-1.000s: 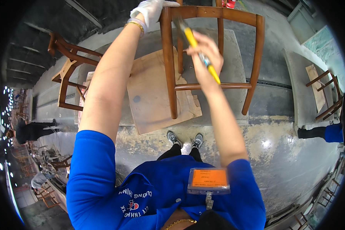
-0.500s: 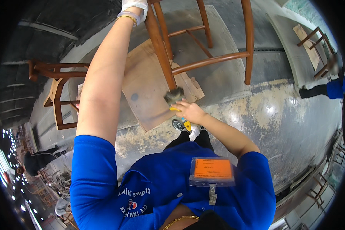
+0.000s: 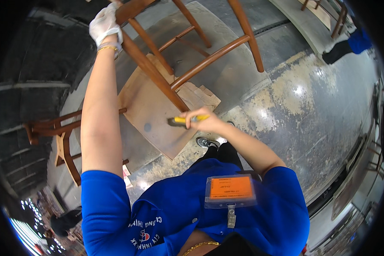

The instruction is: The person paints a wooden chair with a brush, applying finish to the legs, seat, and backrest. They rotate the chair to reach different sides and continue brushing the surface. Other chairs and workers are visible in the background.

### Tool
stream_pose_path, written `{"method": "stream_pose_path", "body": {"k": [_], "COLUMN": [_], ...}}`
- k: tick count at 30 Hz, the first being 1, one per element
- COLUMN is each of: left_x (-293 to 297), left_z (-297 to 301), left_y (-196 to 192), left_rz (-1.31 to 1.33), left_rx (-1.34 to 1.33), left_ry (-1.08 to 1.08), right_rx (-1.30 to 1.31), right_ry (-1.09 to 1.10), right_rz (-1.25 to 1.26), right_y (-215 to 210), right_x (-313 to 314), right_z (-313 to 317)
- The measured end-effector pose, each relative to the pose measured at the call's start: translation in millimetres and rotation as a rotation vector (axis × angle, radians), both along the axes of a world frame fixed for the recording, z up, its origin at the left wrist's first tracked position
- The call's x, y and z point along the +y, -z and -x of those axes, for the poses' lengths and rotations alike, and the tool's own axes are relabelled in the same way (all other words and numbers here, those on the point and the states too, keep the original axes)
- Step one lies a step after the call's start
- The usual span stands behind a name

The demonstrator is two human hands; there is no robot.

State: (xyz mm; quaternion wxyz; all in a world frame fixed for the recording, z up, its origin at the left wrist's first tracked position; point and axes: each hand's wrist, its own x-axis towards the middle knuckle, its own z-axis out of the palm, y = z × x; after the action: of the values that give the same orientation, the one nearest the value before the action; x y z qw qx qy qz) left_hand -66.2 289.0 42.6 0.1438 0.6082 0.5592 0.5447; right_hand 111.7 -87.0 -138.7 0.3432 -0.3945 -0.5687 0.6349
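A brown wooden chair frame (image 3: 144,63) is tilted in front of me, its legs and rungs pointing toward me. My left hand (image 3: 103,24), in a white glove, is closed on the frame at the upper left. In my bare right hand (image 3: 203,121) is a brush (image 3: 181,120) with a yellow handle and dark bristles. The bristles point left, just below the end of the nearest leg; whether they touch it I cannot tell. Under the chair lies a flat sheet of brown cardboard (image 3: 151,123), with a dark round spot on it.
Another brown wooden frame (image 3: 64,149) stands at the left, partly behind my left arm. My shoe (image 3: 205,142) is beside the cardboard. At the upper right, a person's dark-clad leg (image 3: 337,54) shows near another table-like board. Worn, patchy floor (image 3: 277,111) extends rightward.
The chair and my left hand now appear further left in view. My right hand has turned the brush from the leg's end so its bristles point left.
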Motion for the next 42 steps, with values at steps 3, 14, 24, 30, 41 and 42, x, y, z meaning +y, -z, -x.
{"method": "stream_pose_path", "body": {"k": [3, 14, 24, 30, 41, 42], "left_x": [3.7, -12.8, -13.2, -16.6, -20.3, -23.9], "left_z": [0.2, -23.1, -30.4, -34.5, -36.6, -37.3], "left_y": [2.1, -5.7, -8.3, -8.1, -7.8, -6.9], "left_rz": [0.047, -0.038, 0.015, -0.056, 0.012, -0.032], "left_rx": [0.022, -0.137, -0.27, -0.257, -0.213, -0.185], "left_ry": [-0.029, 0.164, 0.199, 0.22, 0.127, 0.147], "right_rx": [0.237, -0.681, 0.639, -0.083, 0.063, -0.24], "right_ry": [0.338, 0.785, 1.522, 1.992, 1.907, 2.013], "right_rz": [-0.146, -0.559, -0.03, 0.328, 0.501, 0.587], "right_y": [2.3, -27.0, 57.8, 102.0, 65.5, 66.2], "right_x": [41.1, 66.7, 90.1, 74.0, 74.4, 73.2], "right_z": [-61.6, -105.4, -278.3, -302.3, -338.5, -335.8]}}
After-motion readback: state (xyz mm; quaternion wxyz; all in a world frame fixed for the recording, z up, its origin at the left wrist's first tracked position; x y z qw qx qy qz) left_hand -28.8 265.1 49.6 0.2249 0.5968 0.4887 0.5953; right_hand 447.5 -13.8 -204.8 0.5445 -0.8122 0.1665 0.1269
